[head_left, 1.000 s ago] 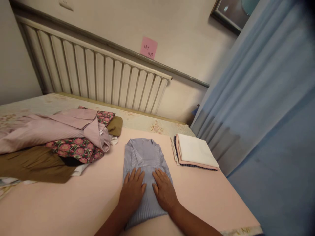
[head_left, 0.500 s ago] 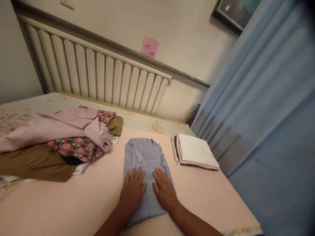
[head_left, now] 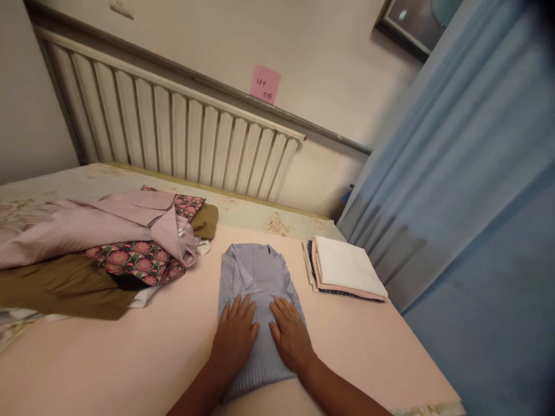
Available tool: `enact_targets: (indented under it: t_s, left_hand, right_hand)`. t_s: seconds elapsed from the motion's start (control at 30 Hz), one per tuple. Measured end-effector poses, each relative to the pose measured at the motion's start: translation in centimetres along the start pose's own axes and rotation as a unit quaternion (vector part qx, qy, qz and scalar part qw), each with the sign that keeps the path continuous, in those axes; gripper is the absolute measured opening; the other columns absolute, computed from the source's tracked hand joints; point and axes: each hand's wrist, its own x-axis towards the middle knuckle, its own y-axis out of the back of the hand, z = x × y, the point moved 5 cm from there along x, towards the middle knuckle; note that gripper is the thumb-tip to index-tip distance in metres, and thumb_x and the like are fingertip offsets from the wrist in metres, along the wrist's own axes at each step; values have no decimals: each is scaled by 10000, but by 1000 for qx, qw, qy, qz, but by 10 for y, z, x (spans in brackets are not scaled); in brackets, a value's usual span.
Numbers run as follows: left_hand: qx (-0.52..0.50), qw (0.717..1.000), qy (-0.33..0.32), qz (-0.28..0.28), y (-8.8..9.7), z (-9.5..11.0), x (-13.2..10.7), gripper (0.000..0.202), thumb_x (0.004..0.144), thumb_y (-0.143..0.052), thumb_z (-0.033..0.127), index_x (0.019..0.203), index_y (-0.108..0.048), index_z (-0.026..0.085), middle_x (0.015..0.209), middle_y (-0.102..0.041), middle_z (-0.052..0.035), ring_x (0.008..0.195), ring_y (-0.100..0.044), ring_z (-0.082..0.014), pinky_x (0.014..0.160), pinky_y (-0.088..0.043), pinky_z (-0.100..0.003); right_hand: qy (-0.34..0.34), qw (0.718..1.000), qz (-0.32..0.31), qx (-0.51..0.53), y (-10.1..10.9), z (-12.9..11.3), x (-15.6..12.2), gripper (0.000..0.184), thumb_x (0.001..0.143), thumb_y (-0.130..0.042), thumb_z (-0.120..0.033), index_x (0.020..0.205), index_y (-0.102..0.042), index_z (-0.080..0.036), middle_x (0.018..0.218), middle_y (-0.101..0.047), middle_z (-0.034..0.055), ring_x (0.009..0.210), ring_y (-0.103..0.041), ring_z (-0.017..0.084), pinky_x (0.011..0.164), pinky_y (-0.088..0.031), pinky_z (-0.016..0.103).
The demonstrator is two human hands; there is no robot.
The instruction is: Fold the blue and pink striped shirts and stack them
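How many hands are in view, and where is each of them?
2. The left hand rests open on the left side of the folded blue shirt; the right hand rests open on its right side. No other hand shows.

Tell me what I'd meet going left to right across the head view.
Heaped clothes, blue striped garment under the left hand and right hand, folded stack, blue curtain.

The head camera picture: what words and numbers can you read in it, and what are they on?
"2…4": looks like this, handwritten on the pink note, top line; the middle mark is unclear.
Pink note, bottom line: too small and blurred to read.
White label on the pink striped garment: too small to read.
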Motion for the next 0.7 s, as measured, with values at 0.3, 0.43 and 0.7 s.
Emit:
enact_targets:
  t_s: [0.3, 0.43, 0.7]
  left_hand:
    - [-4, 1000, 1, -6, -5, -2, 0, 465, 907, -388, 317, 1350, -498, 227, 1468, -450, -60, 1380, -339, -286, 1116, -263, -522]
    - [-12, 1000, 4, -12, -6, -3, 0, 469, 909, -385, 317, 1358, -488, 223, 1470, -445, -73, 1387, -326, -292, 1117, -253, -532]
    - [-11, 1000, 3, -7, -3, -2, -1, 462, 915, -385, 329, 1352, -491, 226, 1476, -438, -65, 1389, -323, -289, 1122, -249, -522]
  right_hand:
    - [-13, 1000, -6, 5, -2, 3, 4, 506, 930, -473, -239, 1430, -400, -199, 1471, -416, 77, 1391, -319, 256, 1122, -333, 520]
    - [-24, 1000, 1, 9, -5, 5, 4, 506, 936, -470, -260, 1432, -397, -194, 1475, -406, 91, 1391, -317, 267, 1118, -333, 533]
    - [-32, 999, 4, 10, -8, 8, 9, 489, 952, -455, -296, 1424, -409, -178, 1472, -412, 93, 1393, -314, 269, 1128, -309, 525]
